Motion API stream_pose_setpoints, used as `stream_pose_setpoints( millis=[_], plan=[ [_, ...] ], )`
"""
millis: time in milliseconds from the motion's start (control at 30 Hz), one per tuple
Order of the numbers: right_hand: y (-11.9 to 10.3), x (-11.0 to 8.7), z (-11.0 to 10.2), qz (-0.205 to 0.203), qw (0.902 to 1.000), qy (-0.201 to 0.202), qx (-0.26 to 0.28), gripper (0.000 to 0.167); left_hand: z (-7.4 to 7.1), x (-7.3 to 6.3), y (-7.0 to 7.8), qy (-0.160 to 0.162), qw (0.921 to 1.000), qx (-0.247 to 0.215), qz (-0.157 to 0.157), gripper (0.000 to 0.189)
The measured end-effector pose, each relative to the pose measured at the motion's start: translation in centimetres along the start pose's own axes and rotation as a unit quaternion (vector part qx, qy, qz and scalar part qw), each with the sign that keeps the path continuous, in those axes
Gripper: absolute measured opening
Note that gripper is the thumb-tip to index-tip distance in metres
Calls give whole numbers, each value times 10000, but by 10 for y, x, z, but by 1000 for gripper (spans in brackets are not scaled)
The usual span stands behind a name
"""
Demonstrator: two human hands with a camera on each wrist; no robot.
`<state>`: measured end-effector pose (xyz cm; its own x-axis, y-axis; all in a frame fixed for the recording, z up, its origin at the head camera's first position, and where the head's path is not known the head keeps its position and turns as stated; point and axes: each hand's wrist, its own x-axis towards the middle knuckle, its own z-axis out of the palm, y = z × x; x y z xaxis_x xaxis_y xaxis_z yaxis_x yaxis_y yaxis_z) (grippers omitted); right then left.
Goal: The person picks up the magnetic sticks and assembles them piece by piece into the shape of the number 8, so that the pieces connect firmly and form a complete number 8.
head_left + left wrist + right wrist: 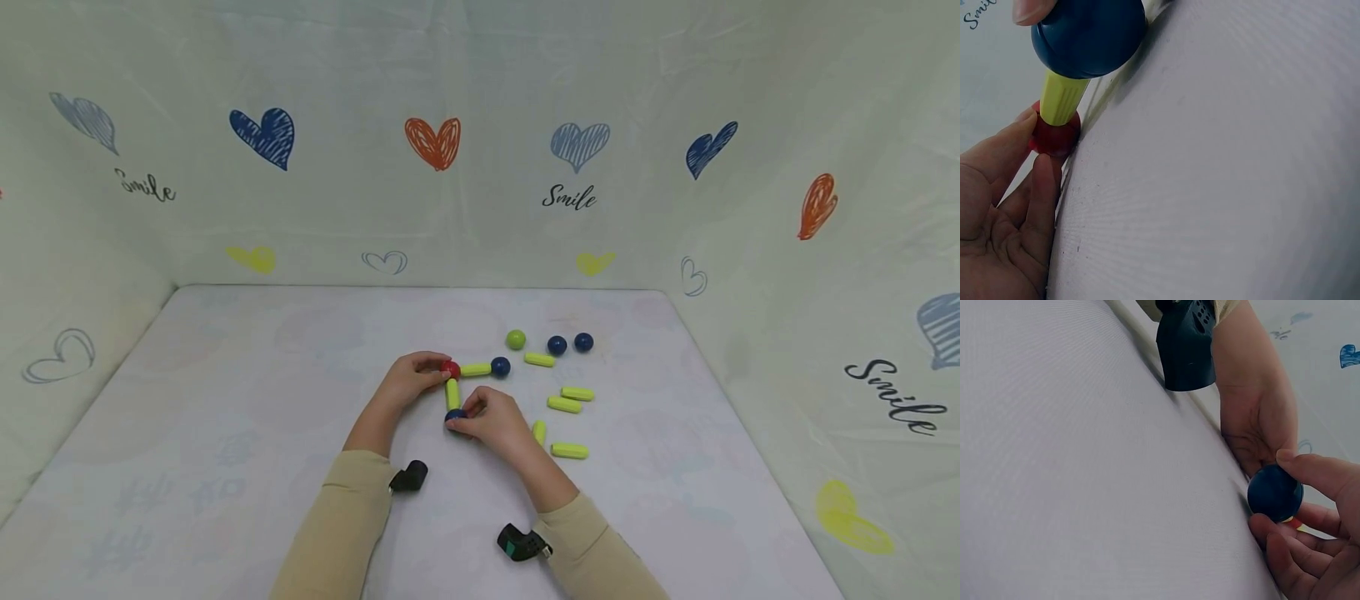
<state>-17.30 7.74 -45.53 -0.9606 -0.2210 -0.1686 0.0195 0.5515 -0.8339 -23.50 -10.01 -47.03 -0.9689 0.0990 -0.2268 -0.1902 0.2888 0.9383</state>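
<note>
Your left hand (409, 381) pinches the red ball (451, 369) between its fingers; your right-hand fingers (477, 399) grip the near blue ball (454, 415). The joined piece lies about midway between the left and right edges of the counter (225, 400). One yellow rod (452, 394) spans the two gripped balls; a second rod (476, 370) runs from the red ball toward the right edge, ending at another blue ball (500, 367).

Gripping both ends probably steadies the rod and lets you press along its length. The loose rods (564, 404), green ball (516, 339) and two spare blue balls (570, 343) lie toward the right edge, presumably for easy right-hand reach.

The head view alone shows the second rod and loose parts. The left wrist view shows the rod's grooves and its end against the red ball. The right wrist view exposes the near blue ball, mostly covered by fingers in the head view, but hides nearly all the rod. You cannot tell whether the joints are fully seated.
</note>
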Motion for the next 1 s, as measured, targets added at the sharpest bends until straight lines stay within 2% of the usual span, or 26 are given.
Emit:
stream_pose_setpoints(
  millis=[333, 633, 833, 1000],
  plan=[
    [0, 0, 0, -27, 9995, -179, 251, 27, -2, 2, 1, -62, 9998, 101, 155, 34],
    [-2, -5, -14, -7, 10000, -18, 2, 24, -4, 1, 0, -212, 9997, 34, 126, 39],
    [-2, -10, -25, 47, 9991, -184, -373, 26, -6, -8, 0, -230, 9996, -160, -35, 45],
    [-1, -15, -36, 47, 9972, -239, -709, 27, -4, -17, 4, -124, 9999, -77, -80, 48]
  ],
)
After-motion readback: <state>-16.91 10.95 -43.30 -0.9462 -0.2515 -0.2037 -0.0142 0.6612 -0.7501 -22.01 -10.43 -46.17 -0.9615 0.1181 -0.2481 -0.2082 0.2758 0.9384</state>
